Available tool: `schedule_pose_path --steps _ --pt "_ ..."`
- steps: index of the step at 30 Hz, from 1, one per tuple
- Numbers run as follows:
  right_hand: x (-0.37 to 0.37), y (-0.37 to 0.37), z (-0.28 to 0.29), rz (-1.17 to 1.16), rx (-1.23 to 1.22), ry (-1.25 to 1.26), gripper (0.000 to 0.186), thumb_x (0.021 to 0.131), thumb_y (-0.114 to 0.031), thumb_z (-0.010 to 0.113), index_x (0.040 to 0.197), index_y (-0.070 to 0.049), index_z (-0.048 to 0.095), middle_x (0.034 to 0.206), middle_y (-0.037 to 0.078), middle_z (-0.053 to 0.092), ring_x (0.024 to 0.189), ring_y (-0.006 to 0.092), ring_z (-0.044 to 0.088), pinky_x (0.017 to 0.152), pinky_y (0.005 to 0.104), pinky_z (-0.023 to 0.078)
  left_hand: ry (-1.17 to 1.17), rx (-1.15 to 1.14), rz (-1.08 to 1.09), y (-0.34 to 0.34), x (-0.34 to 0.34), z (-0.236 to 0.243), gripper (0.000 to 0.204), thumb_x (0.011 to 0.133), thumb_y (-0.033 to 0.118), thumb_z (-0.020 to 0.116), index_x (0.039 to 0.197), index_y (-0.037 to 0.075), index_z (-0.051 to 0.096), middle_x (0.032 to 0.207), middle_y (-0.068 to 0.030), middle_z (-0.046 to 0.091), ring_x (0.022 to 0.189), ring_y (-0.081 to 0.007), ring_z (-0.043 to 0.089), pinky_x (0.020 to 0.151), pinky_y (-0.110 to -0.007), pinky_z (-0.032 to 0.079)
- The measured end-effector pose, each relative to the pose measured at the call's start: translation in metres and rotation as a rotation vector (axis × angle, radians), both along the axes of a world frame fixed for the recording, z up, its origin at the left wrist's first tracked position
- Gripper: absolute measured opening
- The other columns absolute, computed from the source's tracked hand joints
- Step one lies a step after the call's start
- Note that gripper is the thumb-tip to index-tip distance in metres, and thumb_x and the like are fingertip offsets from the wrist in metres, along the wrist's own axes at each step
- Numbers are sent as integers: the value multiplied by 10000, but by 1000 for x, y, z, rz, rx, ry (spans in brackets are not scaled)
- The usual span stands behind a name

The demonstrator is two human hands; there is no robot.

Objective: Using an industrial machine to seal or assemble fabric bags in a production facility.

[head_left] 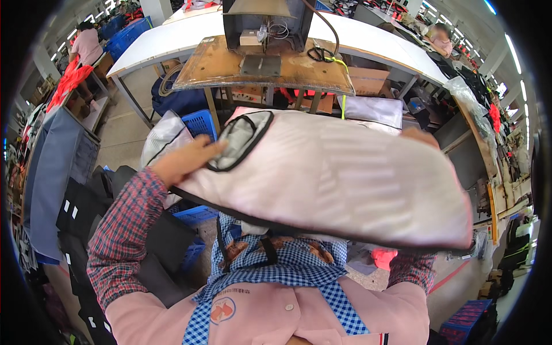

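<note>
A large pale padded fabric piece (368, 184) with dark binding and a pink edge is held raised across my lap, slightly blurred. My left hand (190, 155) grips its left end, fingertips beside a dark-bound oval opening (238, 141). My right hand (418, 137) grasps the upper right edge from behind, mostly hidden by the piece. Similar pale pieces (164, 135) lie behind it, at the left and at the right back. A blue checked apron (276, 259) covers my lap under the piece.
Ahead stands a machine (264, 26) on a wooden table (201, 60), with scissors (319, 55) on it and white worktables behind. Blue crates (192, 215) and stacked dark pieces (86, 218) are at my left. Co-workers (86, 46) sit at far left and right. A cluttered bench (491, 172) borders the right.
</note>
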State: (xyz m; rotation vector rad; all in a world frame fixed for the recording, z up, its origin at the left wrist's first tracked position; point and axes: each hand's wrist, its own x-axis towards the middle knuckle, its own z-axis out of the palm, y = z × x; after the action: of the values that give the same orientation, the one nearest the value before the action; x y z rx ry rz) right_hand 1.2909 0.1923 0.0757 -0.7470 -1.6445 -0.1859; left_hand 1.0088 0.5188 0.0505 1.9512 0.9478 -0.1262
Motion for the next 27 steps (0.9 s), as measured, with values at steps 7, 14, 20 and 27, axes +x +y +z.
schedule_pose_path --steps 7,14,20,27 --pt "-21 -96 -13 -307 -812 69 289 769 -138 688 1013 12 647 969 157 666 879 303 639 815 378 500 -284 -1002 116 -44 25 -113 289 893 202 659 1111 15 628 961 -67 701 763 -135 685 709 -292 576" --pt "18 -131 7 -889 -1589 -541 343 806 -131 657 1132 -31 622 1051 178 641 1007 345 594 890 396 467 -694 -376 -105 -121 51 -127 506 830 143 727 1247 -19 490 1148 -57 599 1018 -115 555 911 -274 452" --pt "42 29 -80 -642 -1237 -263 516 959 -392 521 1285 8 524 1270 201 572 1176 336 540 1013 385 402 -706 -1 -194 -158 52 -94 383 790 217 745 1016 -29 558 780 -174 646 678 -251 649 618 -341 494" --pt "29 127 -104 75 -1309 11 519 943 -465 538 1145 5 618 1075 127 657 1027 216 598 913 323 444 -706 114 -219 -163 32 -68 374 780 218 768 981 -27 569 816 -197 628 710 -303 652 609 -340 499"
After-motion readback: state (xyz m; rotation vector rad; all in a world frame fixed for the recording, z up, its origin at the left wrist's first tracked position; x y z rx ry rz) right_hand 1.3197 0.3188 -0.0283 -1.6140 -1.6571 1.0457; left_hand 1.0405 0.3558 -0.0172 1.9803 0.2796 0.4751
